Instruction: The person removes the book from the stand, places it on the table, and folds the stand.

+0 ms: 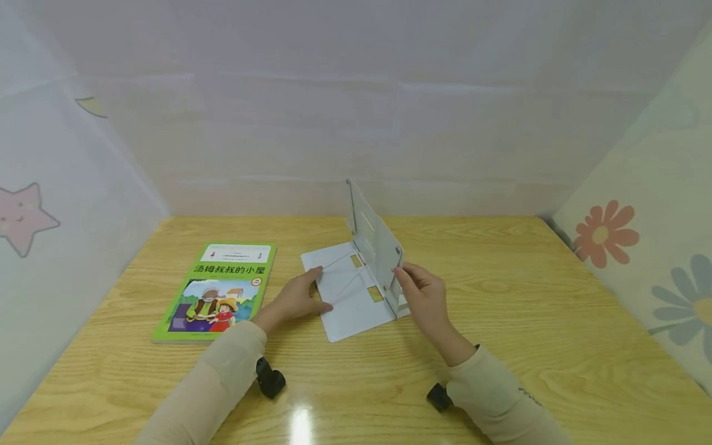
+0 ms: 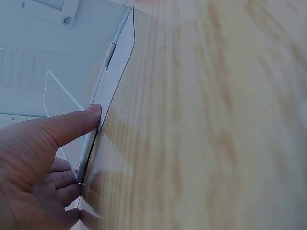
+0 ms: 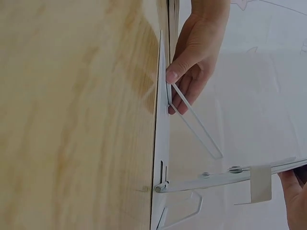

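A white metal book stand [image 1: 356, 303] stands on the table with its base plate flat and its back panel [image 1: 375, 241] raised. My left hand [image 1: 295, 296] holds the base's left edge, thumb and fingers apart. In the left wrist view the thumb [image 2: 91, 115] lies at that edge. A thin wire prop [image 3: 199, 127] slants up from the base in the right wrist view, close to the left hand. My right hand [image 1: 425, 293] grips the near edge of the raised panel, thumb on its left face; its other fingers are mostly hidden behind.
A green-bordered picture book [image 1: 217, 293] lies flat left of the stand, beside the left forearm. The wooden table [image 1: 528, 296] ends at a pale cloth wall [image 1: 356, 123] behind, with printed side walls. Black wrist cameras [image 1: 271, 378] sit below both wrists.
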Demonstrator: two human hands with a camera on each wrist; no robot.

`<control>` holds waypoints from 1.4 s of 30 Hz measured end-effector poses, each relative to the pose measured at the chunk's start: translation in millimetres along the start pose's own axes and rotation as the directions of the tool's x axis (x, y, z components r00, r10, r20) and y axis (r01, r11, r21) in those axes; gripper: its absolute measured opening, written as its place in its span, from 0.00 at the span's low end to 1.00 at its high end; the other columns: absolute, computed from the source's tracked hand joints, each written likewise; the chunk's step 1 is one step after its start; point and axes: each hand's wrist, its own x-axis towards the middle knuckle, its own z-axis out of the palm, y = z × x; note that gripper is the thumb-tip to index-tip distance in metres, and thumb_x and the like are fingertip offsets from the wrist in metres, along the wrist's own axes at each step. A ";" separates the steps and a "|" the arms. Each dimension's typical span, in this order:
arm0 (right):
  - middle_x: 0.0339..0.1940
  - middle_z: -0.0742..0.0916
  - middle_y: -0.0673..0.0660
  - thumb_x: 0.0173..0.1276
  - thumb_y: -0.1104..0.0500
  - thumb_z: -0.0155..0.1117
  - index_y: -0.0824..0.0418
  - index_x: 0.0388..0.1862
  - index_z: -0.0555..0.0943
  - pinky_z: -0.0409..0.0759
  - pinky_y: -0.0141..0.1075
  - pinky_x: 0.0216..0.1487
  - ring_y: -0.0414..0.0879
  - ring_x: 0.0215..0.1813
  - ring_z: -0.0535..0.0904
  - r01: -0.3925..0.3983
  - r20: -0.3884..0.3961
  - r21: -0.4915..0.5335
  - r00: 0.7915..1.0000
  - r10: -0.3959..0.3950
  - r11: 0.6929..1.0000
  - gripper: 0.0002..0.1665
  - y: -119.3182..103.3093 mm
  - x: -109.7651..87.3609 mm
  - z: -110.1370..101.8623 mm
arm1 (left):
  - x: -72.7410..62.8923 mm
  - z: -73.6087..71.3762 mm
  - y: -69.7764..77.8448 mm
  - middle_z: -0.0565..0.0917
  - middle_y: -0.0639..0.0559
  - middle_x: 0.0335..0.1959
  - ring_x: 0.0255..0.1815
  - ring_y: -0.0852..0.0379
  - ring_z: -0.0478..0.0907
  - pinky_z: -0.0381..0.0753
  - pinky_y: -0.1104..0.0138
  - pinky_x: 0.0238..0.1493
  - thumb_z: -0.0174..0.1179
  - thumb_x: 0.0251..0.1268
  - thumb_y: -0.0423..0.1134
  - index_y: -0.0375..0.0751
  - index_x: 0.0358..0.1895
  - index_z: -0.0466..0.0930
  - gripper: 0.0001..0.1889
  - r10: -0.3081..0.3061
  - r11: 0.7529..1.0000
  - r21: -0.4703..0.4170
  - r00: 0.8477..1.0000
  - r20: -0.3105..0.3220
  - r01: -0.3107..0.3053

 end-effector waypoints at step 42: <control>0.32 0.82 0.67 0.61 0.66 0.54 0.76 0.37 0.78 0.78 0.38 0.31 0.45 0.33 0.79 -0.118 -0.054 0.066 0.991 0.122 0.991 0.12 24.7 -0.2 -5.0 | -1.9 -2.6 3.8 0.54 0.41 0.64 0.64 0.47 0.47 0.47 0.56 0.61 0.65 0.45 0.46 0.34 0.64 0.50 0.45 -0.018 1.000 0.011 0.999 0.047 0.017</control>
